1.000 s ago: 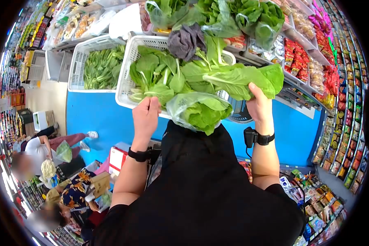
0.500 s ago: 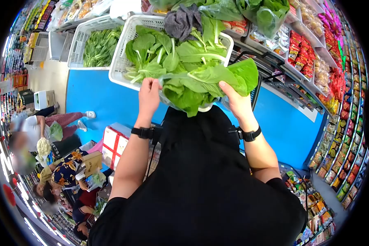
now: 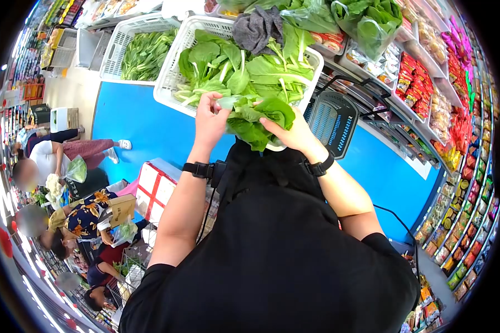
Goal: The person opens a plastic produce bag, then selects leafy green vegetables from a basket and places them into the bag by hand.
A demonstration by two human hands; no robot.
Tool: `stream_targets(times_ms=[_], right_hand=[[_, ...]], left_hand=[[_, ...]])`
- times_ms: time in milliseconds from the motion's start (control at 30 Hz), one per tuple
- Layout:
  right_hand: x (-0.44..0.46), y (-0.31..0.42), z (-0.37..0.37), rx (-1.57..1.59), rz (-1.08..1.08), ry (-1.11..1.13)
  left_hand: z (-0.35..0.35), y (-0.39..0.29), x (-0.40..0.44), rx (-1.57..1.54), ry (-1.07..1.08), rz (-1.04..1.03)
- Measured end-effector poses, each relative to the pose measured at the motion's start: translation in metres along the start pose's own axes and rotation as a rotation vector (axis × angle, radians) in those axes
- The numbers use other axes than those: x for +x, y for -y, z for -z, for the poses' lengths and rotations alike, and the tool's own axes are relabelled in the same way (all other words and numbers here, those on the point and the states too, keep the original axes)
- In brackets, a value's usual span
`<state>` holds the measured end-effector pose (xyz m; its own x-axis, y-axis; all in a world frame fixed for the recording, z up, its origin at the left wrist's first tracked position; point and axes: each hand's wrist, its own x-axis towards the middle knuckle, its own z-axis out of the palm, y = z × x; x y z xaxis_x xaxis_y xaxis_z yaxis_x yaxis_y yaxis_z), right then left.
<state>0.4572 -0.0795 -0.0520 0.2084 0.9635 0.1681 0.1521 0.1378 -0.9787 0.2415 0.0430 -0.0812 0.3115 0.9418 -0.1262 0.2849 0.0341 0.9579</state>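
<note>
My left hand [image 3: 210, 119] is closed in a pinch on the edge of a clear plastic bag [image 3: 226, 103]. A bunch of leafy greens [image 3: 251, 126] sits at the mouth of the bag, its broad leaves bunched together. My right hand [image 3: 290, 132] is closed on the right side of these leaves, thumb on top; some of its fingers are hidden behind them. Just beyond both hands stands a white plastic crate [image 3: 169, 83] of loose leafy greens [image 3: 205, 53]. A dark grey cloth [image 3: 256, 29] lies on the greens at its far edge.
Another white crate [image 3: 112, 49] of slimmer greens is at the left. Bagged greens [image 3: 372, 28] lie at the back. A black step stool [image 3: 332, 122] stands right of the crate, near snack shelves [image 3: 414, 77]. People with a shopping cart [image 3: 136, 255] are at lower left.
My right hand has moved left and inward with the greens, from holding them stretched out to the right to bunching them at the bag. The stool is now more exposed.
</note>
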Motion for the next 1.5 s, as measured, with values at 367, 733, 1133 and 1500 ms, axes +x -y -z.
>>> stream_targets(times_ms=[367, 733, 1133, 1500], right_hand=[[0.007, 0.018, 0.013, -0.197, 0.022, 0.285], [0.022, 0.036, 0.009, -0.276, 0.106, 0.286], [0.023, 0.008, -0.01, -0.348, -0.089, 0.18], [0.037, -0.003, -0.025, -0.482, -0.141, 0.424]], left_hand=[[0.018, 0.008, 0.027, 0.725, 0.038, -0.227], [0.008, 0.02, 0.035, 0.108, 0.012, 0.083], [0.009, 0.027, 0.038, 0.056, 0.148, -0.015], [0.015, 0.029, 0.054, 0.552, 0.207, -0.161]])
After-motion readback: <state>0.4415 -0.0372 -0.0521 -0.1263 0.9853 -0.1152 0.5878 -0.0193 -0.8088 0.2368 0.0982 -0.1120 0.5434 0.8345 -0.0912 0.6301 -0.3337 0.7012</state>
